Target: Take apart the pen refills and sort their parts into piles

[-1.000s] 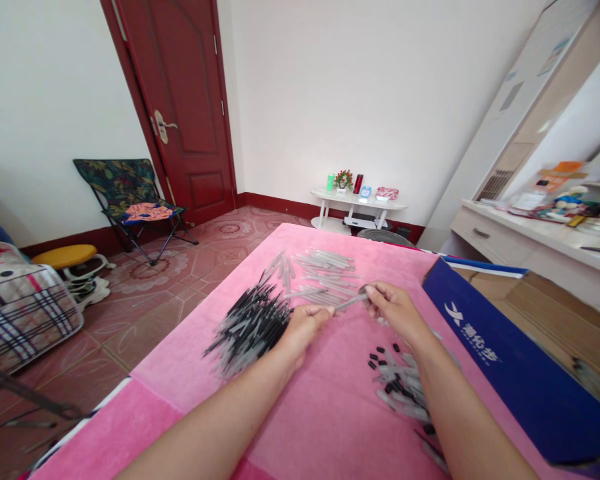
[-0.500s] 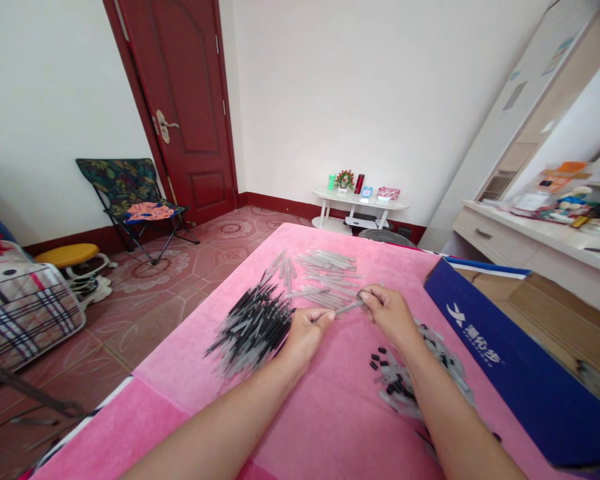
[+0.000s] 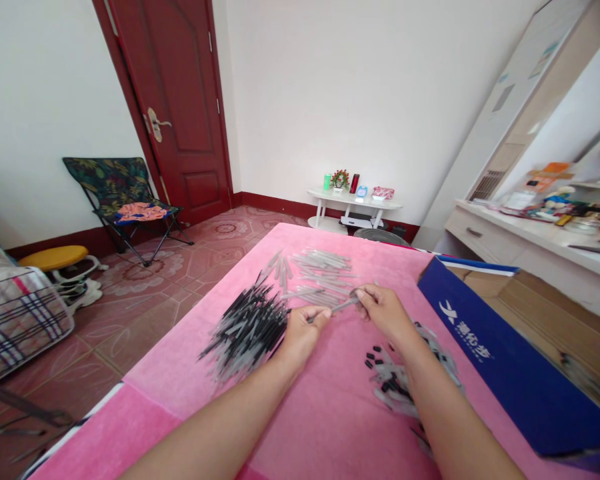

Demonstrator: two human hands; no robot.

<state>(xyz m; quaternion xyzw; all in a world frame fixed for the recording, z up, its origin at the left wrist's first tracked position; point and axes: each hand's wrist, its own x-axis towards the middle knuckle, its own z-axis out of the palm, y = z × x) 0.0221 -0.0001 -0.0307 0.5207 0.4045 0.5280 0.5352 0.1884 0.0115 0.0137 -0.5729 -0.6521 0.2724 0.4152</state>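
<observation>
Between my two hands, over the pink cloth (image 3: 325, 400), runs a slim grey pen (image 3: 344, 306). My left hand (image 3: 304, 327) is closed, thumb and fingers pinching the near end. The fingers of my right hand (image 3: 380, 308) are closed round the far end and hide its tip. Left of my left hand lies a heap of black and grey pens or pen parts (image 3: 247, 330). Beyond my hands rest rows of pale grey pen-like sticks (image 3: 323, 260). Small black and clear caps (image 3: 393, 380) are piled beside and partly under my right forearm.
A blue cardboard box (image 3: 500, 360) stands open along the right side, with some thin pieces inside. A dresser (image 3: 473, 230) is behind it. Past the table are a low white stand (image 3: 353, 197) and a folding chair (image 3: 125, 197).
The view has shifted slightly, so everything sits a little further left. Both hands keep their grip on the pen, in almost the same pose.
</observation>
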